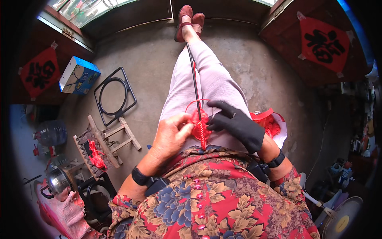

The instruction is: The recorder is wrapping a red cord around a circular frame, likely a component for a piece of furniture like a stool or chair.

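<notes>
A long thin dark rod [194, 75] runs along my lap from my lower legs toward my waist. Around its near end sits a bunch of red cord [203, 114], with a red braided strip [203, 137] extending toward my waist. My left hand [172, 133], bare, is closed, thumb and fingers pinching the red cord at its left side. A black glove covers my right hand [238, 125]. Its index finger stretches to a thin red strand [195, 101] arching over the rod, while its other fingertips press at the cord's right side. The gloved fingertips are partly hidden.
A white bag of red cord [278, 129] lies beside my right thigh. To the left, a folding stool [90, 149] bears a red cord bundle [95, 154]. Farther left are a black metal frame [126, 95], a blue box [85, 75] and a metal pot [59, 182].
</notes>
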### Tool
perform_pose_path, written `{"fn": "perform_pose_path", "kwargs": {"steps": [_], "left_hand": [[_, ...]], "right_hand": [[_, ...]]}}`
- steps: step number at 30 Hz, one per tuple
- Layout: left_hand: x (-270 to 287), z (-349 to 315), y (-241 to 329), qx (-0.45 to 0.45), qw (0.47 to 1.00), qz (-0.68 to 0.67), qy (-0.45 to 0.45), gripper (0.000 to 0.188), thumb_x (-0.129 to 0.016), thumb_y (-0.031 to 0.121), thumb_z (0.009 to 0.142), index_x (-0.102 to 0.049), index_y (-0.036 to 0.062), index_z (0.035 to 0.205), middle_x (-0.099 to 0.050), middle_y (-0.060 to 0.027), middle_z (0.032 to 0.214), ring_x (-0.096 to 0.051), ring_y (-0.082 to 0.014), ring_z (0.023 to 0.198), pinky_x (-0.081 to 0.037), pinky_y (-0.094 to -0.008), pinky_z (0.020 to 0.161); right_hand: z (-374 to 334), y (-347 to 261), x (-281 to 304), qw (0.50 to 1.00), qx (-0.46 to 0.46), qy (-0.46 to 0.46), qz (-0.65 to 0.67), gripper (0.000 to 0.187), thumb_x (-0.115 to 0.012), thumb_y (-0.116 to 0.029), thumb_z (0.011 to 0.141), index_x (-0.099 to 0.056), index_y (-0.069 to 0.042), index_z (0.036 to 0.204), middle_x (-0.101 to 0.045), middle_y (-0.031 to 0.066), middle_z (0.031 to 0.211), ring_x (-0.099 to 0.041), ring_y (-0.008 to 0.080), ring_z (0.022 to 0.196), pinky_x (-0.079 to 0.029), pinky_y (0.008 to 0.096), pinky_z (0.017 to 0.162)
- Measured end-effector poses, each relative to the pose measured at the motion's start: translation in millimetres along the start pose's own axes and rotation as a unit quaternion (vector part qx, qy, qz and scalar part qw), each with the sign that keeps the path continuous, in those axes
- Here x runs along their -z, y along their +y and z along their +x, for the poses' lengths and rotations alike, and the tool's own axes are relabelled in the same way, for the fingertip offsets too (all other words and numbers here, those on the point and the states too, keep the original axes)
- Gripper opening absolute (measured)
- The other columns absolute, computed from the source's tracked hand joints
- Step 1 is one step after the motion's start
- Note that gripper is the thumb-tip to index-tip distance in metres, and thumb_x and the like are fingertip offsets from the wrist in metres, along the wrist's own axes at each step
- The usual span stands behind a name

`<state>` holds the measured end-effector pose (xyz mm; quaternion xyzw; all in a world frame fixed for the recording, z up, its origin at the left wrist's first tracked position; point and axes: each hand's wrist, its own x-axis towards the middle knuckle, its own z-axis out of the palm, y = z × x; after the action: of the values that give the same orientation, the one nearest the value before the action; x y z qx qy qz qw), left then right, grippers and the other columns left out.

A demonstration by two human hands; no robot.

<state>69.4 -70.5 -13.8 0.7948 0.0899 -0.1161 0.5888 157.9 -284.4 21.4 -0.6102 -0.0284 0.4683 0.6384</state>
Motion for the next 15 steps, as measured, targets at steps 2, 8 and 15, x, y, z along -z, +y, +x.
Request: {"fn": "perform_pose_path", "kwargs": {"steps": [2,8,15], "left_hand": [[20.6,-2.9,-0.1,0.109,0.954,-0.278,0.011,0.021,-0.055,0.017,0.096,-0.057,0.0038,0.112,-0.067,-0.0092,0.096,-0.065,-0.0138,0.071,-0.053,-0.0231,0.053],[90.9,-37.5,64.9,-0.015,0.865,-0.499,0.043,0.031,-0.049,0.025,0.099,-0.05,0.0005,0.117,-0.063,-0.0089,0.106,-0.064,-0.0127,0.076,-0.051,-0.0259,0.061],[121.2,-55.1,113.5,-0.179,0.857,-0.482,0.035,0.028,-0.042,0.026,0.1,-0.046,0.0002,0.111,-0.055,-0.0167,0.096,-0.06,-0.0229,0.086,-0.053,-0.0334,0.073]], "right_hand": [[3.2,-3.9,6.5,0.99,0.025,0.099,-0.096,0.058,-0.069,-0.02,0.085,-0.044,0.0,0.134,-0.059,0.0119,0.119,-0.061,0.018,0.105,-0.049,0.0305,0.091],[16.2,-26.4,-10.8,0.77,0.381,0.165,-0.485,0.073,-0.082,-0.026,0.067,-0.05,-0.003,0.129,-0.052,0.0197,0.13,-0.052,0.0325,0.12,-0.041,0.0402,0.102],[10.6,-60.1,-23.9,0.98,0.178,-0.067,-0.066,0.013,-0.055,-0.005,0.09,-0.064,0.003,0.085,-0.066,0.0088,0.091,-0.064,0.019,0.093,-0.049,0.0334,0.087]]}}
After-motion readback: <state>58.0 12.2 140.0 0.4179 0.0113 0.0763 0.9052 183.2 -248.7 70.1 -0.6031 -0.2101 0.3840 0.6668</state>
